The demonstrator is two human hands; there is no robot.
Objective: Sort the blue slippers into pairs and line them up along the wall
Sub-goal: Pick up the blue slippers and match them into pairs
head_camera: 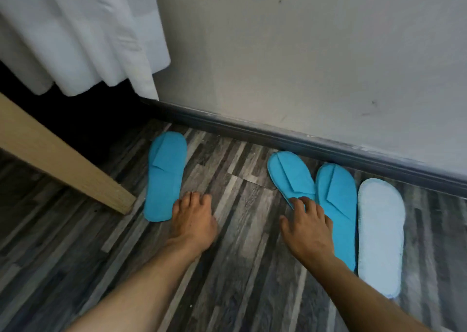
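Resting open on a blue slipper [290, 177] near the baseboard [303, 142], the right hand [309, 228] grips nothing. Farther from the baseboard, the left hand [193, 223] lies open, touching another slipper [165, 175].

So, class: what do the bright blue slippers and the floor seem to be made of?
Bright blue slippers: soft, matte fabric, probably terry cloth; the surface looks fuzzy and the uppers lie flat. Floor: grey wood-look planks, likely laminate or vinyl; it shows streaked grain and a slight sheen.
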